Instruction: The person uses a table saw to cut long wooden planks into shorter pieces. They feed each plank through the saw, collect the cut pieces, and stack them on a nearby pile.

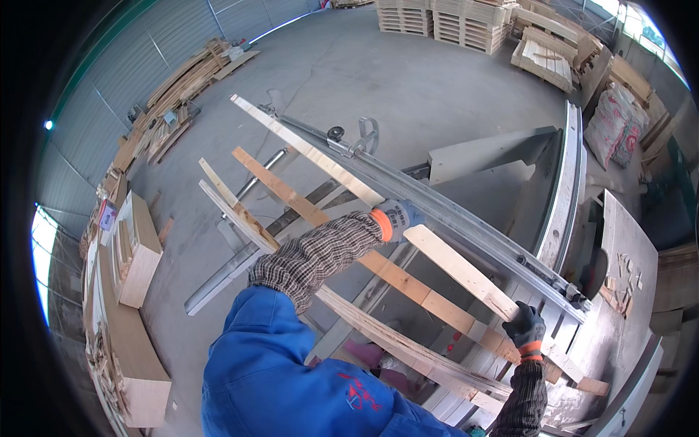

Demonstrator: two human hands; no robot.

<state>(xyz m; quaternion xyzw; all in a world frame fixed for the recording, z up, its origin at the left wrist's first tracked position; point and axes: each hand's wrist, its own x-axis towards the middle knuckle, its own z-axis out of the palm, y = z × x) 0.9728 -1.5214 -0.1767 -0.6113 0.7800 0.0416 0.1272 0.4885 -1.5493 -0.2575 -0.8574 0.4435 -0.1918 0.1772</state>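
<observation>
My left hand, in a grey glove with an orange cuff, is closed around a long pale wooden strip beside an aluminium fence. Nearer the saw table, my right hand, in a dark glove, grips a pale length of wood. It lies in line with the far strip; my left hand hides whether the two are one piece. Alongside runs a browner wooden strip, passing beneath my left forearm. Closest to my body are stacked thin strips, partly covered by my sleeve.
A sliding table saw's metal top carries small wood offcuts; a dark round part, perhaps the blade or its guard, stands beside them. A flip stop sits on the fence. Stacked boards line the left; pallets stand behind.
</observation>
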